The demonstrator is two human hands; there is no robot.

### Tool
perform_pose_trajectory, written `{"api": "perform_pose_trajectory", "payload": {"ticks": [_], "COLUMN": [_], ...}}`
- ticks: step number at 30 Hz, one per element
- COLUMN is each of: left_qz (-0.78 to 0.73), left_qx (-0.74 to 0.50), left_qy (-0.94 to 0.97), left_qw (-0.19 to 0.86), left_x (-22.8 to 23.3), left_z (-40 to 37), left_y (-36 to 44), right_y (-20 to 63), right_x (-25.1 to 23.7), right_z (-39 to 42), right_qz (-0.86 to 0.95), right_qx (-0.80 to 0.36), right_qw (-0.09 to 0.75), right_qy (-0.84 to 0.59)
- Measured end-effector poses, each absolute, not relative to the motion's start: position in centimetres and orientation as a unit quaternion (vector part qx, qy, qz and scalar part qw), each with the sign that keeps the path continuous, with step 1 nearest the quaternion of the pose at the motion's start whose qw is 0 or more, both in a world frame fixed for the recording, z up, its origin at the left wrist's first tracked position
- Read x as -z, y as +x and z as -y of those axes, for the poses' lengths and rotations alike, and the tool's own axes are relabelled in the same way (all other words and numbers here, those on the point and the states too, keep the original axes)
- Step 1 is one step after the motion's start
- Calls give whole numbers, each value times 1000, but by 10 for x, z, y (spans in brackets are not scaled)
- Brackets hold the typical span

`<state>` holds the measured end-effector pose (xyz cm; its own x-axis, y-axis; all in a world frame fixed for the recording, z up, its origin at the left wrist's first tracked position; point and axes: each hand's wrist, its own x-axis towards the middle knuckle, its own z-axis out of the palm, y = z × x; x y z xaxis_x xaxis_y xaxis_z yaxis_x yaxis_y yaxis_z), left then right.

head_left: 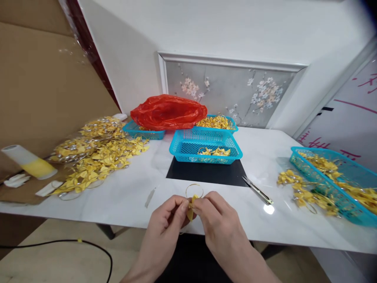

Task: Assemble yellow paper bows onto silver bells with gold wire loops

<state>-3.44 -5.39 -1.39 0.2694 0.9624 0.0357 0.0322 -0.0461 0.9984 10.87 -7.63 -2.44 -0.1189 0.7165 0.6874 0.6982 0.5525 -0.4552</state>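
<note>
Both my hands meet over the front edge of the white table, pinching one small yellow ribbon flower (pixel 190 213) that has a thin gold loop of cord (pixel 194 185) standing up from it. My left hand (pixel 169 220) is closed on its left side, thumb against forefinger. From the right, my right hand (pixel 219 220) grips it with bent fingers. The fingertips cover much of the flower. Just beyond the hands lies a black mat (pixel 203 171), and a blue perforated basket (pixel 206 158) with a few yellow flowers (pixel 216 151) stands on its far part.
Small scissors (pixel 258 191) lie right of the mat. Another blue basket (pixel 309 151) holds yellow flowers, with a loose bunch (pixel 306 192) beside it. Piled yellow flowers (pixel 97 157) and a yellow-white roll (pixel 29 162) are left. A red plastic bag (pixel 167 112) rests on the back baskets.
</note>
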Motion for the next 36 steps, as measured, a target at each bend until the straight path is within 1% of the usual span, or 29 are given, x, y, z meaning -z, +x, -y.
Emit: {"api": "perform_pose_trajectory", "payload": {"ticks": [11,15,19,23,24,25,28,29,30,36], "left_qz": [-428,-422,-420,-418,-418,-418,-416,-417,-418,-419], "left_qx": [-434,-443,-448,-460,-461,-461,-461,-461,-460,-457], "left_qy": [608,609,597,563,552,542,517,509,501,466], "left_qw": [509,504,516,545,554,564,590,596,602,631], "left_x": [13,16,16,16,16,17,19,20,20,17], "left_z": [52,51,52,51,50,49,48,48,48,49], "left_y": [-34,-35,-35,-33,-33,-33,-34,-34,-34,-33], "right_y": [107,105,106,114,117,120,126,127,129,141], "right_x": [28,27,27,22,21,20,17,17,17,30], "right_z": [77,78,77,80,81,82,84,83,82,73], "right_qz": [720,713,684,633,617,589,454,411,383,369], "right_qx": [-79,-81,-83,-127,-153,-202,-394,-435,-453,-368], "right_qw": [511,524,566,612,622,639,691,702,710,743], "right_qy": [-463,-459,-453,-457,-457,-451,-401,-385,-378,-421]}}
